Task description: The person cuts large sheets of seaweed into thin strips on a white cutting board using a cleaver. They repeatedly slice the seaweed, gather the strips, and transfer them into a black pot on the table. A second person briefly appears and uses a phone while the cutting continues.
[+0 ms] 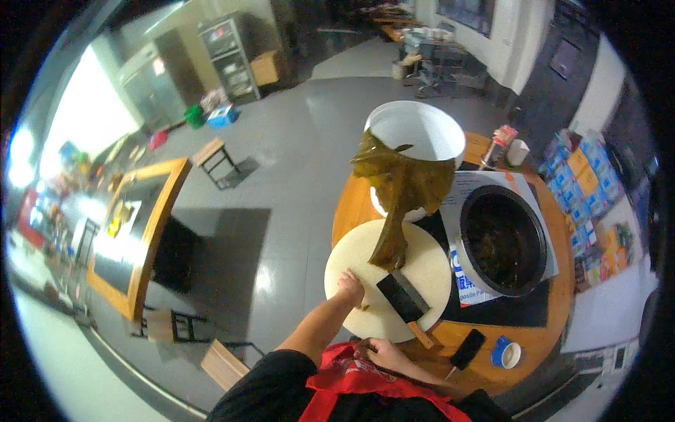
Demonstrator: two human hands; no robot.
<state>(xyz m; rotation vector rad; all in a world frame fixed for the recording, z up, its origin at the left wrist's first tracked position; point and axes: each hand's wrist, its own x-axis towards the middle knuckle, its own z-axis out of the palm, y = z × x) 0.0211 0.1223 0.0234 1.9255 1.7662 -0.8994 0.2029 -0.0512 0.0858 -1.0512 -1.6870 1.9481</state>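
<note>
My left hand [350,289] is on the left side of a round cream cutting board [387,322]; its underside is hidden. A small greenish scrap [365,307] lies beside it. My right hand [387,354] rests against my red apron [343,374], fingers curled; whether it grips the cloth is unclear. On the board lies a cleaver [403,296] with a dark blade, its wooden handle pointing towards me. A large wet brownish-green leafy vegetable [401,184] drapes over the rim of a white bucket [422,124], its thick stalk end reaching onto the board.
Right of the board, a large pot [503,240] with dark contents stands on a printed cardboard sheet [477,287]. A phone [468,349] and a blue-and-white mug [506,352] sit near the wooden table's edge [561,295]. A second table [134,287] and stools [213,150] stand left.
</note>
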